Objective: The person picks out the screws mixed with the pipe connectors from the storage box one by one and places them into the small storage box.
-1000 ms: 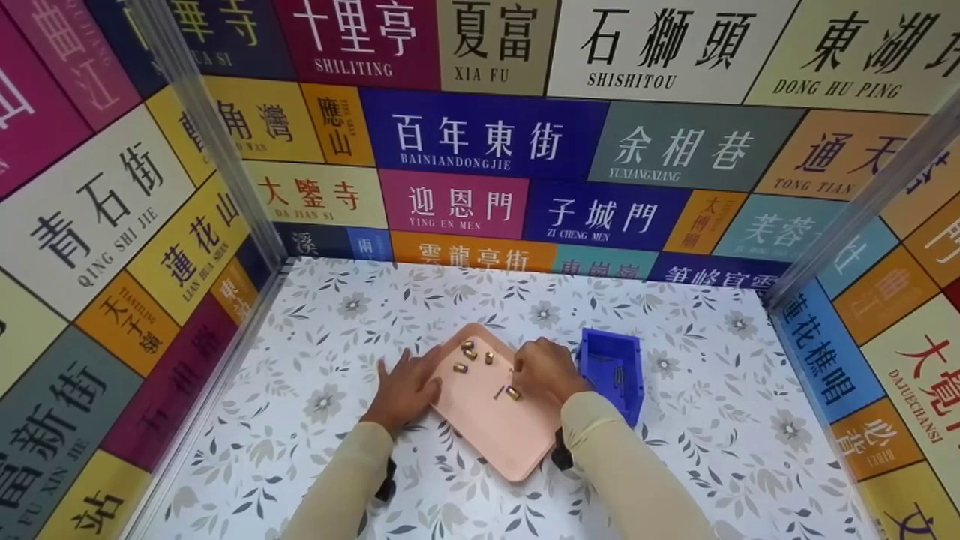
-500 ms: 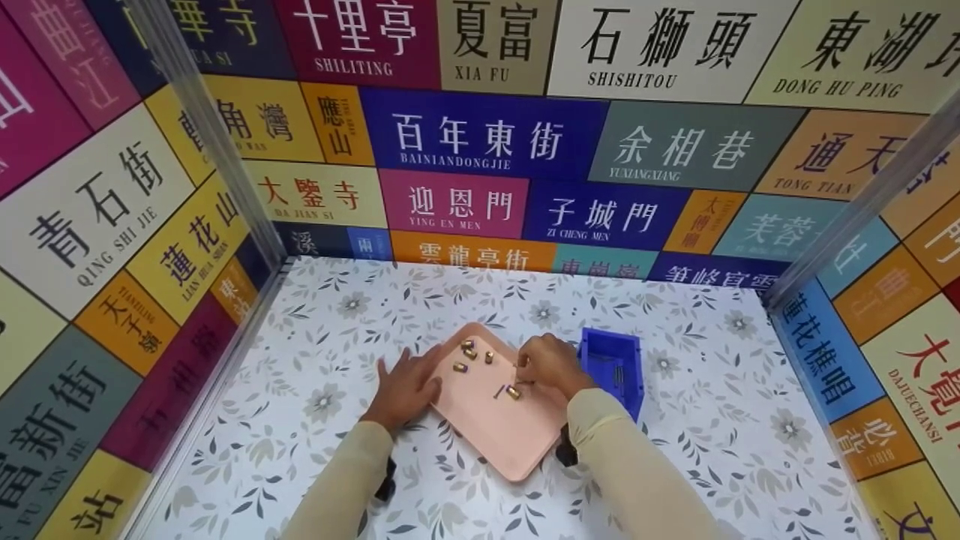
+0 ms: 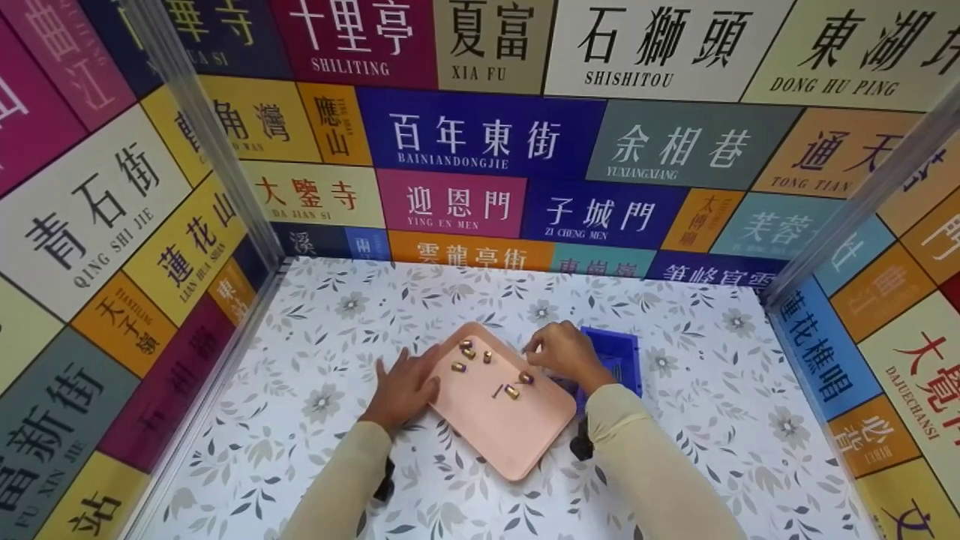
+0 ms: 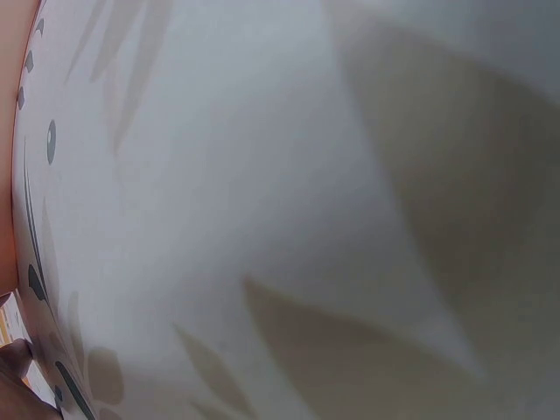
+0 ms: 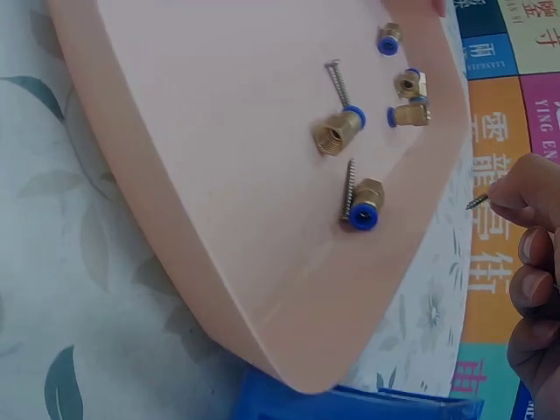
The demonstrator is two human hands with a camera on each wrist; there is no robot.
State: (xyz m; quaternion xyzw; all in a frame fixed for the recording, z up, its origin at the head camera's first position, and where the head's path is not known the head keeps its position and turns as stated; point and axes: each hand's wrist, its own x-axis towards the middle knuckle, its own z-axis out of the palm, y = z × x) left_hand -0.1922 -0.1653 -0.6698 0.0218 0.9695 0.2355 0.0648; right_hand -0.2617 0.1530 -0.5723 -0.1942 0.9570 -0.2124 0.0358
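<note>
In the head view my left hand (image 3: pixel 401 390) rests at the left edge of a pink tray (image 3: pixel 495 439), thumb and a finger on its rim. My right hand (image 3: pixel 566 352) is raised past the tray's right edge, overlapping a blue bin (image 3: pixel 630 356). Between thumb and fingertip it pinches a screw (image 5: pixel 477 201), its pointed tip sticking out in the right wrist view. Several brass push-in fittings with blue collars lie in the tray, among them one fitting (image 5: pixel 339 131) beside a screw (image 5: pixel 338 83) and another fitting (image 5: pixel 363 206) touching a second screw (image 5: pixel 349 188).
The blue bin stands right beside the tray, with screws (image 3: pixel 617 370) inside, partly hidden by the right forearm. A floral-patterned tabletop (image 3: pixel 315 330) lies under everything. Sign-printed walls (image 3: pixel 480 135) enclose the back and both sides.
My right hand has lifted away from the tray's interior and moved right toward the bin, with the screw in its fingers. A fitting it covered now shows. My left hand has stayed put.
</note>
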